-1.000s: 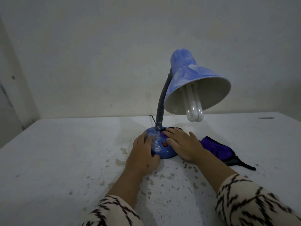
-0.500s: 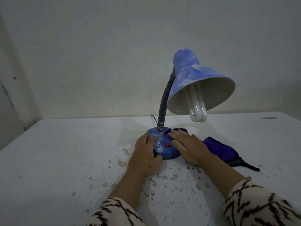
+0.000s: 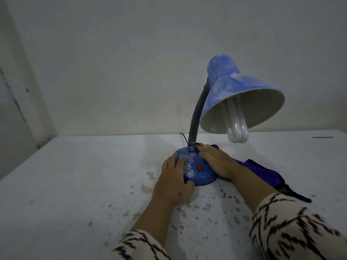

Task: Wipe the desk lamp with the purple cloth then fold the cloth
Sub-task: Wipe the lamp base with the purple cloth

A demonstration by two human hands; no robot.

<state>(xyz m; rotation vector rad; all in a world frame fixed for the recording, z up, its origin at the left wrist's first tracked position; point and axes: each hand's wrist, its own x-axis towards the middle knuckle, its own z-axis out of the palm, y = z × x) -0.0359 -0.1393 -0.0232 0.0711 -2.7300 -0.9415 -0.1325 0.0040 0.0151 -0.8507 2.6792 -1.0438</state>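
Note:
A blue desk lamp stands on the white table, with a dusty shade (image 3: 234, 87), a grey bendy neck (image 3: 197, 117) and a round base (image 3: 199, 175) that has a red switch. My left hand (image 3: 172, 182) grips the left side of the base. My right hand (image 3: 216, 160) lies flat on the purple cloth (image 3: 262, 171) and presses it against the right side of the base, fingertips near the neck. The rest of the cloth trails to the right on the table, ending in a dark strap.
The white table (image 3: 75, 184) is speckled with flaked spots in front of the lamp. A white bulb (image 3: 236, 128) hangs out of the shade above my right hand. A thin cord (image 3: 183, 136) leaves the base towards the back wall.
My right hand has slid with the cloth off the red switch, back around the right side of the base. My left hand keeps its hold on the base.

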